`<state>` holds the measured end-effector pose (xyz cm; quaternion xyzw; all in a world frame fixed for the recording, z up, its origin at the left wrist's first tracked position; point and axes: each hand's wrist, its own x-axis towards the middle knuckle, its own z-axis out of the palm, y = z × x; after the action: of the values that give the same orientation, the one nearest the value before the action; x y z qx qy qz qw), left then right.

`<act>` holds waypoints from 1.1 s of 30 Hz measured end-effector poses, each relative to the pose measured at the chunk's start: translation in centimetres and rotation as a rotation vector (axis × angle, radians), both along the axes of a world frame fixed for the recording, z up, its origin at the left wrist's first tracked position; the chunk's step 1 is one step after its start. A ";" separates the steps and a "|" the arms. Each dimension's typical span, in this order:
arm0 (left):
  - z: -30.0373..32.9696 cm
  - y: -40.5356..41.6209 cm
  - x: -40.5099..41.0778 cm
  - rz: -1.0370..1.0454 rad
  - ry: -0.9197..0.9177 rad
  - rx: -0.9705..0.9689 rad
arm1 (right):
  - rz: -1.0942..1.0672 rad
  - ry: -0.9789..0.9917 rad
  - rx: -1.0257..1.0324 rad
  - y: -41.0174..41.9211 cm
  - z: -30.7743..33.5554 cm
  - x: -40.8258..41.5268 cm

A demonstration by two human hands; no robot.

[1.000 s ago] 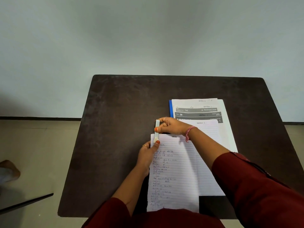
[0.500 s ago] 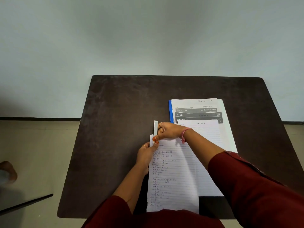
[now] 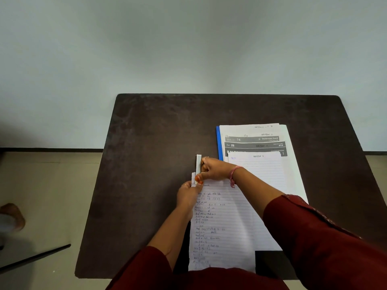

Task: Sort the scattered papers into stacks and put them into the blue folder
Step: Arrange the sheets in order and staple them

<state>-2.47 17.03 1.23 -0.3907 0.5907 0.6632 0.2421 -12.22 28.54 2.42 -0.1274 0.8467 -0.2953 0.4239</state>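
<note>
Stapler (image 3: 198, 164) gripped by right hand (image 3: 215, 169) at corner of handwritten sheets (image 3: 222, 222). Left hand (image 3: 187, 194) pinching that corner. Best squeezed once, edges flush.

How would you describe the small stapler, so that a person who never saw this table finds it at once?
Start from the dark table and find the paper pile on the blue folder at its right. Just left of the folder's near end, the right hand grips a slim silver stapler at the top left corner of the handwritten lined sheets. It is the only metal thing among flat papers.
</note>
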 end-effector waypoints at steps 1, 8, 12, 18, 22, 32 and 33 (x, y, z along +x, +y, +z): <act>-0.2 0.1 0.0 0.007 -0.001 -0.002 | 0.004 0.003 0.005 0.0 -0.2 0.0; -0.1 0.0 0.2 0.019 0.005 0.010 | -0.001 -0.028 -0.011 0.0 0.3 -0.2; 0.3 -0.5 0.6 0.016 0.052 0.068 | -0.058 -0.110 -0.095 0.3 0.9 -0.4; 0.2 -2.7 4.8 -0.148 0.011 0.068 | -0.275 -0.151 -0.312 1.9 2.5 0.4; -0.3 -3.0 7.5 -0.161 0.028 0.030 | -0.462 -0.110 -0.416 2.3 2.7 1.3; 0.5 -1.7 8.7 -0.034 0.120 -0.088 | -1.008 0.113 -0.625 6.7 3.2 6.9; 0.5 -1.4 8.8 -0.023 0.145 -0.136 | -1.024 0.150 -0.602 7.7 3.2 7.6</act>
<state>6.36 15.62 1.71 -0.3502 0.6550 0.6451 0.1792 -4.65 36.23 5.59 0.1617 0.7072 -0.6792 0.1118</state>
